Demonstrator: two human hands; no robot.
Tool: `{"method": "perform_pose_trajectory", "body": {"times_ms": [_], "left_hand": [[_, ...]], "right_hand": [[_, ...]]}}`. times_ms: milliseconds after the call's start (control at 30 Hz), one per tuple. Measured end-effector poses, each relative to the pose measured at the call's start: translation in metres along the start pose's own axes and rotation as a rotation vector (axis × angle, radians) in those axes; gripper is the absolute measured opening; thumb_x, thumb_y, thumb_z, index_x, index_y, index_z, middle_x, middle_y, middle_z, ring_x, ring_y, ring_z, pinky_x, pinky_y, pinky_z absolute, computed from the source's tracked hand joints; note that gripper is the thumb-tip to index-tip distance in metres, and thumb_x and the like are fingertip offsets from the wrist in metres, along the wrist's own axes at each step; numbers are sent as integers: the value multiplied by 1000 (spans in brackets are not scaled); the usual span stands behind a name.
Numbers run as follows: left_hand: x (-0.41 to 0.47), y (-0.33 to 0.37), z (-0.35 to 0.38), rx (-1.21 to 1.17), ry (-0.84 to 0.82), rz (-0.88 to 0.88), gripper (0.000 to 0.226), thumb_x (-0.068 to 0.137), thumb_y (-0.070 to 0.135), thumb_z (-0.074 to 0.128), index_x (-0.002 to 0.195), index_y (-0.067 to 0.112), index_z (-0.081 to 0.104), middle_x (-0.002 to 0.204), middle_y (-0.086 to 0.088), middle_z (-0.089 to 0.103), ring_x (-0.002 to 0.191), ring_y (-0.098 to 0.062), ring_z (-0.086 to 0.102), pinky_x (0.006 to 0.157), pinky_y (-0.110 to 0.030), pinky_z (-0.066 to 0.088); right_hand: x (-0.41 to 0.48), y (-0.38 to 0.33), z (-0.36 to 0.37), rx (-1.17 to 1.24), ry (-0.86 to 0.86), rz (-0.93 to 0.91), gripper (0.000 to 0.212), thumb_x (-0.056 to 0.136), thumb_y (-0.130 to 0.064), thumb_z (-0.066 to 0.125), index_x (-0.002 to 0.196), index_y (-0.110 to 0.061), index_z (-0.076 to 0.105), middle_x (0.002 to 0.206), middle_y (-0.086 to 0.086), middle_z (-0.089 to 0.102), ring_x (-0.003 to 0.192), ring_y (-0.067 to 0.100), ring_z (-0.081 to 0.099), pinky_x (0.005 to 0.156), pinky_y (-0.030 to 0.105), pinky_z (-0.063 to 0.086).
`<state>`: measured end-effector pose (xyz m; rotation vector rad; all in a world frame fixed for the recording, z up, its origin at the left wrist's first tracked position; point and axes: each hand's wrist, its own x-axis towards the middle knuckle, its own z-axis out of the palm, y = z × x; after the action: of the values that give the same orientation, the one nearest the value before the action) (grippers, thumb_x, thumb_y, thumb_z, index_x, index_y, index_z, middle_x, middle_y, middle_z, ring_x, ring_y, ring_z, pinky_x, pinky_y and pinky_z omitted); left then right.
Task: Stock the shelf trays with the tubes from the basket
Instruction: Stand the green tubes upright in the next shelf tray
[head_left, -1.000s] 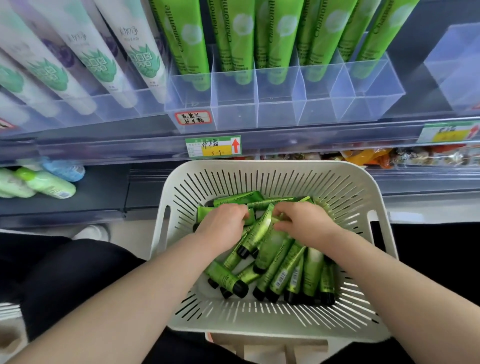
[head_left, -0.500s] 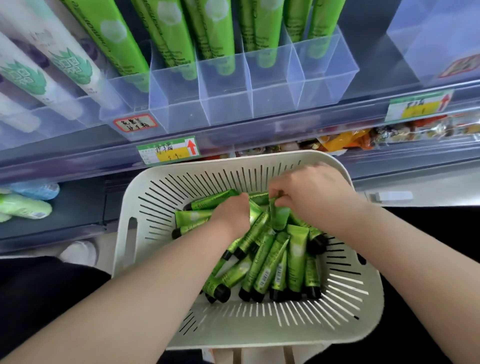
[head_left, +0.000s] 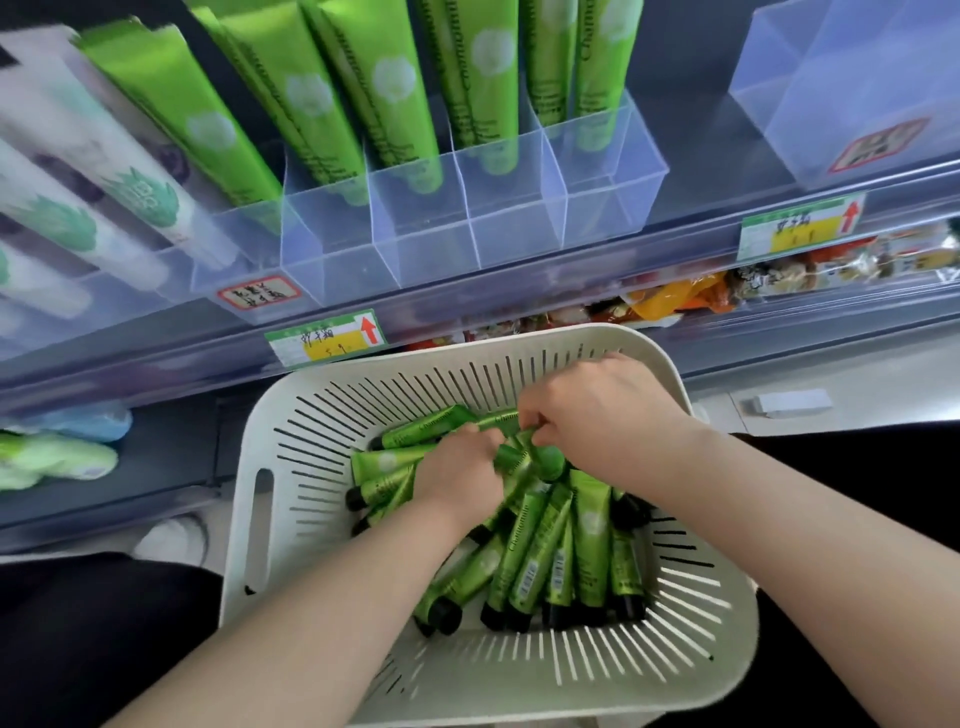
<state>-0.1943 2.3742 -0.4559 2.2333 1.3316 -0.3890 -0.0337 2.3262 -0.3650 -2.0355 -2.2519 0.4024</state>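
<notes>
A white slotted basket (head_left: 270, 545) sits on my lap and holds several small green tubes with black caps (head_left: 540, 561). Both hands are down in the pile. My left hand (head_left: 457, 475) has its fingers curled round green tubes near the basket's middle. My right hand (head_left: 602, 415) pinches the flat end of a green tube (head_left: 540, 452) at the far side. Above, a clear divided shelf tray (head_left: 467, 228) holds larger green tubes (head_left: 384, 88) standing in its slots, with free space at the front of each slot.
White aloe-print tubes (head_left: 119, 187) fill the tray to the left. Another clear tray (head_left: 841, 88) stands at the upper right. Price labels (head_left: 327, 340) hang on the shelf rail. Snack packets (head_left: 685, 301) lie on the lower shelf, and pale bottles (head_left: 57, 457) at the left.
The view tilted and shifted toward the shelf. My right hand moved to the basket's far side and pinched a tube end. My left hand closed on tubes in the pile.
</notes>
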Motion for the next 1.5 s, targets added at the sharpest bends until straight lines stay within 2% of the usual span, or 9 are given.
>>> {"method": "perform_pose_trajectory", "body": {"times_ms": [167, 333, 467, 667, 767, 867, 967, 1333, 1500], "left_hand": [[-36, -19, -31, -188, 258, -30, 16, 87, 22, 59, 98, 33, 61, 79, 9, 61, 74, -17, 60, 54, -29, 42], [-68, -25, -80, -327, 468, 85, 25, 90, 21, 65, 108, 38, 65, 96, 20, 60, 75, -4, 56, 72, -25, 45], [-85, -13, -135, -403, 636, 208, 24, 91, 19, 62, 110, 33, 66, 96, 14, 66, 76, -7, 58, 69, -25, 43], [-97, 30, -213, -518, 902, 367, 24, 91, 20, 61, 111, 33, 67, 75, 20, 60, 67, 3, 55, 59, -8, 37], [-94, 59, -245, -580, 981, 443, 24, 89, 20, 61, 108, 34, 66, 64, 19, 58, 63, -2, 58, 63, -18, 47], [-80, 88, -265, -609, 979, 514, 22, 88, 19, 59, 106, 29, 66, 77, 11, 65, 74, -18, 65, 72, -39, 56], [-58, 112, -276, -615, 952, 520, 20, 89, 15, 59, 104, 23, 67, 82, 5, 66, 79, -22, 65, 75, -44, 55], [1, 152, -273, -352, 745, 375, 22, 90, 13, 53, 108, 19, 66, 102, -3, 68, 92, -23, 58, 74, -29, 42], [3, 147, -262, -326, 712, 416, 12, 88, 2, 45, 85, -1, 57, 89, -27, 60, 81, -41, 53, 52, -18, 28]], "right_hand": [[-5, -11, -6, -15, 29, 9, 14, 88, -40, 59, 101, -36, 57, 98, -9, 68, 93, 18, 63, 75, 30, 33], [-18, -26, -34, -5, 152, 37, 19, 89, -41, 56, 107, -39, 62, 100, -11, 68, 98, 16, 59, 82, 29, 41], [-26, -38, -74, 42, 357, 38, 16, 88, -32, 61, 103, -33, 67, 96, -9, 70, 96, 19, 59, 76, 32, 43], [-29, -34, -135, 9, 534, 57, 14, 90, -26, 59, 101, -30, 67, 92, -10, 69, 89, 20, 54, 68, 33, 41], [-28, -24, -160, 17, 664, 90, 14, 89, -22, 61, 100, -25, 69, 88, -5, 69, 83, 23, 51, 62, 31, 36], [-25, -11, -180, -9, 712, 133, 16, 90, -21, 59, 103, -22, 69, 89, -1, 69, 85, 27, 50, 66, 36, 43], [-24, 2, -197, -60, 693, 165, 17, 92, -24, 57, 106, -25, 67, 93, -2, 68, 91, 26, 51, 74, 39, 44], [-12, 22, -220, -115, 736, 144, 17, 93, -27, 53, 107, -28, 63, 93, -6, 66, 90, 22, 47, 72, 35, 37], [1, 22, -226, -120, 783, 127, 15, 93, -24, 54, 103, -30, 63, 87, -9, 63, 87, 20, 45, 69, 33, 35]]}}
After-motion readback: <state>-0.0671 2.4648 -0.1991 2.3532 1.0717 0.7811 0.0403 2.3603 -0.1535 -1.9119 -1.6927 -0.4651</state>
